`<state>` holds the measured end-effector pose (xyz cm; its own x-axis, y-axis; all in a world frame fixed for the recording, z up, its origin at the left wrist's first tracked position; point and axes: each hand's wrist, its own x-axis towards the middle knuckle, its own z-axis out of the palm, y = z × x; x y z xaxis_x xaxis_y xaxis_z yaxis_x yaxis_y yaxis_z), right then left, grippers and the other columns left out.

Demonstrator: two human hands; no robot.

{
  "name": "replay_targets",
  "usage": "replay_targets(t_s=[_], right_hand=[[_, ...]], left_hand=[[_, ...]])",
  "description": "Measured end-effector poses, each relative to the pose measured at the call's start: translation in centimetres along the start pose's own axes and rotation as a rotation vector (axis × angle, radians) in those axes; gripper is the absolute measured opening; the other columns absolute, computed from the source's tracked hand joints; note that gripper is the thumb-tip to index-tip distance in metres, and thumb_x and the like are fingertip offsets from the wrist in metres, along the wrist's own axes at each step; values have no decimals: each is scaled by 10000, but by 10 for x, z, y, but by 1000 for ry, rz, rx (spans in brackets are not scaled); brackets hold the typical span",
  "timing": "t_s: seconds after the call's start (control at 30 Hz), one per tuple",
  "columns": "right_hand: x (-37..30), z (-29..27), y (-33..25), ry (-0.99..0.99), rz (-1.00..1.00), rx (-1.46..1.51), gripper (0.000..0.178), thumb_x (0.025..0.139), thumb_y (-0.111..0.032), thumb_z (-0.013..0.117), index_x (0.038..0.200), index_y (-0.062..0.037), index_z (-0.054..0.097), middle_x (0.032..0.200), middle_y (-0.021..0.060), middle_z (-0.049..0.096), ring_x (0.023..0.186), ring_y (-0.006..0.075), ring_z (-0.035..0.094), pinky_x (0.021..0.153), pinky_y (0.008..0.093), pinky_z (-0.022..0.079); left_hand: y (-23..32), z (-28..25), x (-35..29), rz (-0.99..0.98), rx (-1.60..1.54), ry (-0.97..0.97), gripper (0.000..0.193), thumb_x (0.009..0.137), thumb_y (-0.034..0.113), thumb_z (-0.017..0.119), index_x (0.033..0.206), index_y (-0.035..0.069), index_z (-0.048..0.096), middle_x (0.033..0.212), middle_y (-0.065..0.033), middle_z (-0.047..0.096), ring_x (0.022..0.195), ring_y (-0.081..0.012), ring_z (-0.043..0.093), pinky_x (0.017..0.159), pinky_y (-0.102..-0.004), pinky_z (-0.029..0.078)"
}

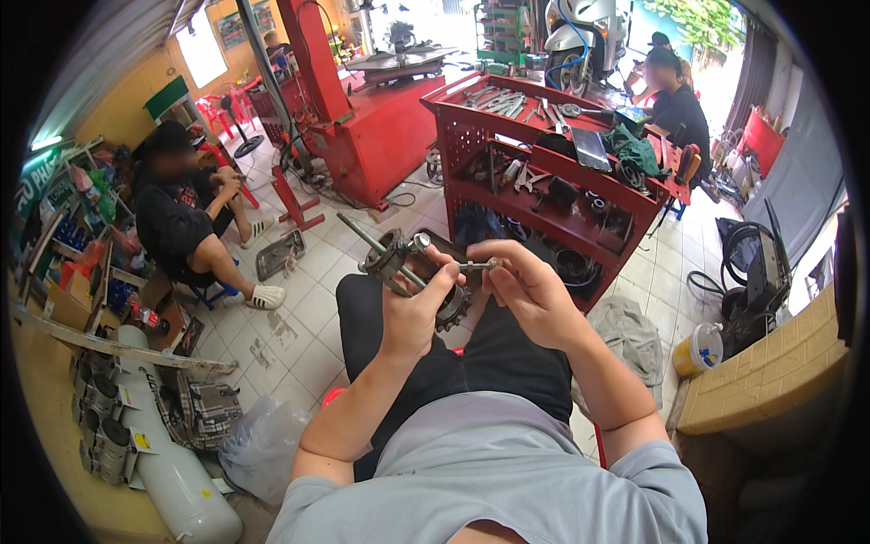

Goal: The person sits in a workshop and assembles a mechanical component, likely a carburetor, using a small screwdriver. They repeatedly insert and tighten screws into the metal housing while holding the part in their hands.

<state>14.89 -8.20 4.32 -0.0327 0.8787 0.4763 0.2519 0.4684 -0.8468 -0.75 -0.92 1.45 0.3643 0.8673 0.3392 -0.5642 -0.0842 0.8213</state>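
My left hand (419,301) is wrapped round a dark metal hub-like part (388,251), held above my lap. A long threaded rod (359,232) sticks out of it toward the upper left, and a toothed sprocket (452,314) shows below my fingers. By my left fingertips sits a shiny round metal end (420,241). Close to its right, my right hand (536,292) pinches the end of a short, thin metal piece (473,267), which reaches across to the left hand. Whether that piece is joined to the hub-like part is hidden by my fingers.
A red tool cart (544,190) stands ahead, with several wrenches (498,102) on top. One person (181,204) sits at the left, another (678,109) at the far right. A metal tray (281,254) lies on the tiles. A grey cylinder (168,453) and a bucket (696,352) flank me.
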Motion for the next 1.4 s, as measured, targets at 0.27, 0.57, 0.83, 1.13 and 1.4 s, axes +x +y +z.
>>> replay_targets(t_s=[0.27, 0.57, 0.83, 1.13, 1.4], right_hand=[[-1, -9, 7, -105, -135, -159, 242, 924, 31, 429, 1092, -20, 596, 809, 76, 564, 704, 122, 514, 650, 246, 443], [0, -8, 8, -93, -162, -139, 242, 929, 19, 444, 1120, -27, 587, 793, 61, 556, 669, 107, 477, 634, 237, 434], [-1, -9, 4, -90, -123, -101, 210, 894, 68, 445, 987, -17, 612, 816, 51, 560, 687, 114, 501, 634, 245, 429], [0, -1, -6, 5, -36, -38, 217, 791, 118, 470, 928, 4, 594, 776, 80, 555, 694, 169, 544, 642, 275, 453], [-2, 1, -11, 17, 31, 6, 163, 913, 44, 451, 1000, -1, 581, 823, 70, 579, 734, 113, 542, 658, 239, 451]], left_hand=[[-2, -4, 0, 7, -31, -26, 194, 874, -29, 619, 1039, 50, 554, 903, -51, 630, 805, -130, 639, 725, -264, 523], [-1, -3, 0, 20, -42, -25, 208, 875, -27, 619, 1054, 56, 553, 903, -53, 633, 796, -129, 642, 718, -264, 524], [4, 1, -2, 18, -17, -25, 170, 875, -18, 612, 1009, 61, 543, 895, -59, 612, 793, -139, 636, 720, -264, 517], [1, -3, -1, 17, -41, -34, 192, 876, -23, 621, 1040, 47, 549, 899, -55, 631, 801, -138, 644, 722, -265, 523], [4, 2, -3, 11, -11, -17, 158, 874, -13, 612, 995, 65, 545, 896, -55, 609, 786, -140, 640, 710, -257, 515]])
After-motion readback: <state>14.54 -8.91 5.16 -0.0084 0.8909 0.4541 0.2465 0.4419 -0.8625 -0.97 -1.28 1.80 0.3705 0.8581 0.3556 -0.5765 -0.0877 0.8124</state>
